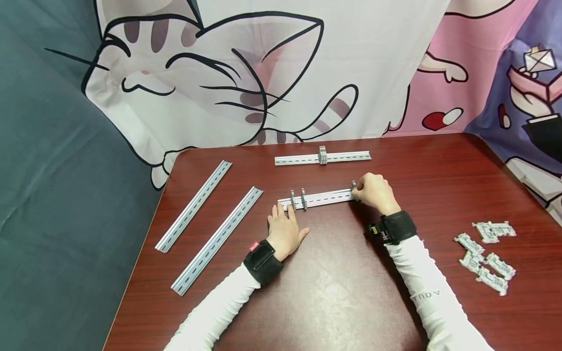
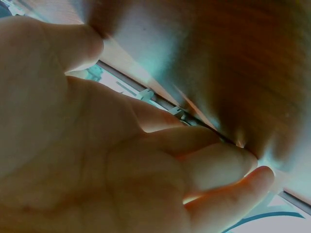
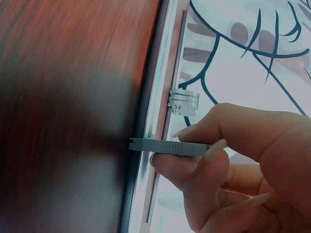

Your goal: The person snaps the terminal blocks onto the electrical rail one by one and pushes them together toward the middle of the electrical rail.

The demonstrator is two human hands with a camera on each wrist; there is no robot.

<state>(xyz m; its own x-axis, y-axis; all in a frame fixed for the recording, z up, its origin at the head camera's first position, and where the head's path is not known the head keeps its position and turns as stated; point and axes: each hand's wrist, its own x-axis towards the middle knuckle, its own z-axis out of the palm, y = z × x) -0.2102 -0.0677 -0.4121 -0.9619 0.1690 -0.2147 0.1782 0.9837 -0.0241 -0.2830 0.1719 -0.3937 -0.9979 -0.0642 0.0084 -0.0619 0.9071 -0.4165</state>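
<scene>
A slotted metal DIN rail [image 1: 327,198] lies across the middle of the table. Near its right end, my right hand [image 1: 376,193] pinches a thin grey DIN-rail clip [image 3: 170,147] between thumb and fingers; in the right wrist view the clip stands crosswise on the rail. My left hand [image 1: 284,231] has its fingers extended, with the fingertips at the front edge of the rail's left end. Two upright grey clips, a left one [image 1: 292,199] and a right one [image 1: 303,199], sit on the rail just beyond those fingertips.
Behind lies another rail [image 1: 347,156] bearing a small stack of clips [image 1: 322,155]. Two bare rails, one outer [image 1: 193,207] and one inner [image 1: 217,241], lie slanted on the left. Several pale clips [image 1: 491,279] are scattered at the right. A printed curtain [image 1: 373,58] hangs behind the table.
</scene>
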